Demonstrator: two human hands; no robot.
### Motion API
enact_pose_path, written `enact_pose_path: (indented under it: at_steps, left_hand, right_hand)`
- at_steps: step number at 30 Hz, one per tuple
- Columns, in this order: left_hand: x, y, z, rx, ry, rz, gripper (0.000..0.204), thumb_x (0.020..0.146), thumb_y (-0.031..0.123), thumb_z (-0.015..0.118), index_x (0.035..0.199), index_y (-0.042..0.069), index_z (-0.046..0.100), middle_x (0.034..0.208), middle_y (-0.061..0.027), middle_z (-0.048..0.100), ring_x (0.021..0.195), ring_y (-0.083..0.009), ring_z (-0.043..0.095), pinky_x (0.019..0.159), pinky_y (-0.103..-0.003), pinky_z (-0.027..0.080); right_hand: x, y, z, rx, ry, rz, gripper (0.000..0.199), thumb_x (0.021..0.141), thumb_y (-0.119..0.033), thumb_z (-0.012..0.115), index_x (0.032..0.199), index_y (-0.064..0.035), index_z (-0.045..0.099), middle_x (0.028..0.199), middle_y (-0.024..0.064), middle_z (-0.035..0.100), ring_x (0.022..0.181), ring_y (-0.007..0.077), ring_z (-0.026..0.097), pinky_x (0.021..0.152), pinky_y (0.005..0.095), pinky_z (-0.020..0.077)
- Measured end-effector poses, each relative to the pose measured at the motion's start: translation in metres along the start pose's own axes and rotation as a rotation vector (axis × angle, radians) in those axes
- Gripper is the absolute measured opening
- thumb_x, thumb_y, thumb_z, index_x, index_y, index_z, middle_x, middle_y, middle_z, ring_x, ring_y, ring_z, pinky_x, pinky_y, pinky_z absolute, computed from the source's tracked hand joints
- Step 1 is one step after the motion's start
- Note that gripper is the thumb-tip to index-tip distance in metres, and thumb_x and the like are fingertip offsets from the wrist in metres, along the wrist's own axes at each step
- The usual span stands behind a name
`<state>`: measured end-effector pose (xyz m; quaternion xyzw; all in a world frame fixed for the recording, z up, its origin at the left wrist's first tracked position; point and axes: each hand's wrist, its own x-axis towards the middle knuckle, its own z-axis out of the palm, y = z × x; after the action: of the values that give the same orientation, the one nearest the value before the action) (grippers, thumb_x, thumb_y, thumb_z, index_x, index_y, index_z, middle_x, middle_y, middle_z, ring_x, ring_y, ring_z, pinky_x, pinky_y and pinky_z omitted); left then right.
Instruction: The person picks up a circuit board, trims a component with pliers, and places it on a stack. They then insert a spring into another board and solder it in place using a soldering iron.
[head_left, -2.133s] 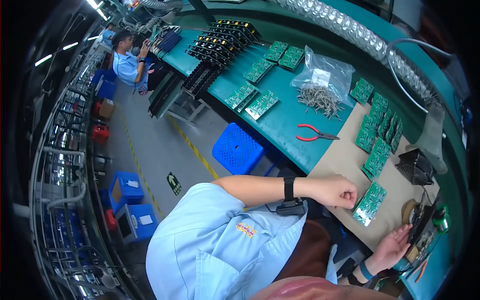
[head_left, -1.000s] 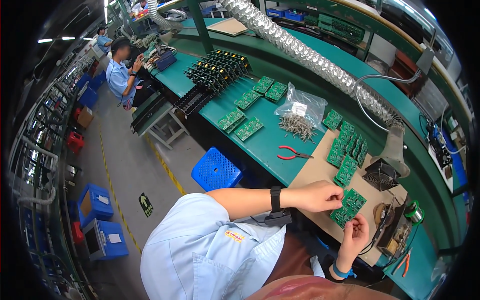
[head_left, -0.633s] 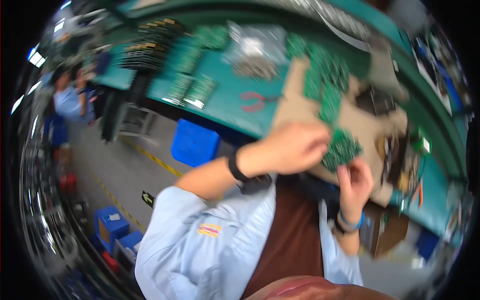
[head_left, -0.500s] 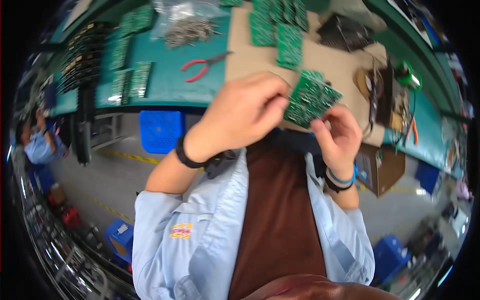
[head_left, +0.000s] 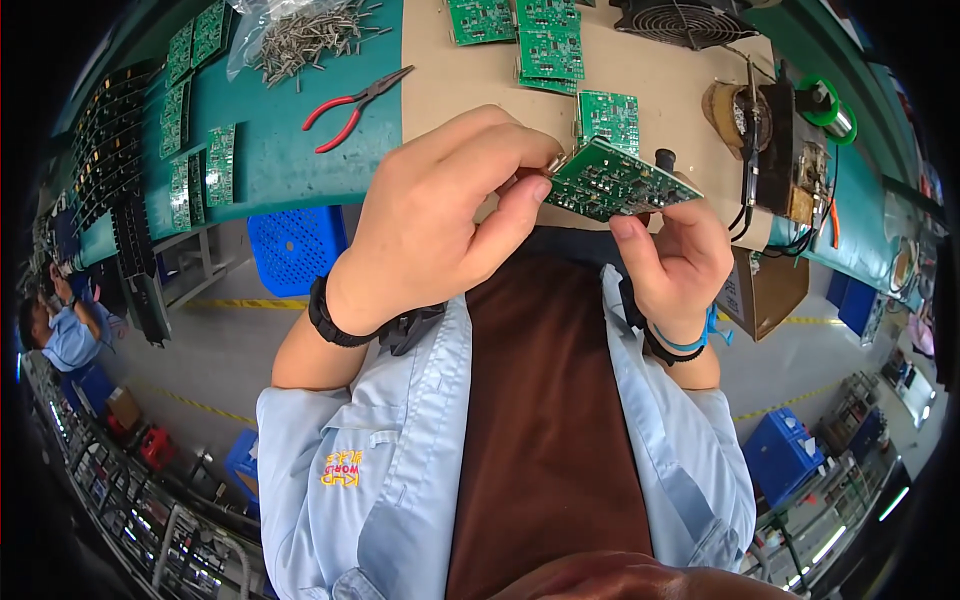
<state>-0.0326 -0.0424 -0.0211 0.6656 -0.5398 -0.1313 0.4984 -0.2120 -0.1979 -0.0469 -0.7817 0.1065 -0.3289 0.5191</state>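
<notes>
A green circuit board [head_left: 625,185] is held up in front of me, tilted, with small parts on the face toward me and a black cylindrical component [head_left: 665,159] standing up behind its far edge. My right hand [head_left: 682,255] grips its lower right edge between thumb and fingers. At the board's left corner my left hand [head_left: 450,205] is closed, thumb and index finger pinching a small metal part [head_left: 557,163] that touches the board. Whether that part is fixed to the board I cannot tell. Just behind lies another green board [head_left: 610,118] on the brown sheet [head_left: 440,85].
Red-handled pliers [head_left: 350,108] lie on the green mat [head_left: 275,140] beside a pile of metal pins [head_left: 312,42]. More boards [head_left: 550,52] are stacked at the back. On the right stand a black fan [head_left: 685,22], a solder spool [head_left: 838,112] and a soldering station [head_left: 790,165].
The held board has tipped from facing me to a flatter slant. My left fingers now pinch at its left corner. The view has shifted, so the table things appear further left.
</notes>
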Motion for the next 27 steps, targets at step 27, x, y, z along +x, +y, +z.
enact_pose_path:
  at_steps: [27]
  left_hand:
    - [0.015,-0.051,0.047,-0.691,-0.222,-0.802,0.028,0.092,0.003,0.068,0.113,0.0,0.05,0.086,-0.0064,0.066,0.07,-0.0117,0.066,0.057,-0.024,0.053]
  right_hand:
    - [0.006,0.028,-0.008,-0.197,-0.062,0.386,0.035,0.094,0.004,0.064,0.129,-0.0026,0.067,0.089,-0.0006,0.057,0.076,0.0061,0.051,0.065,0.0207,0.0423]
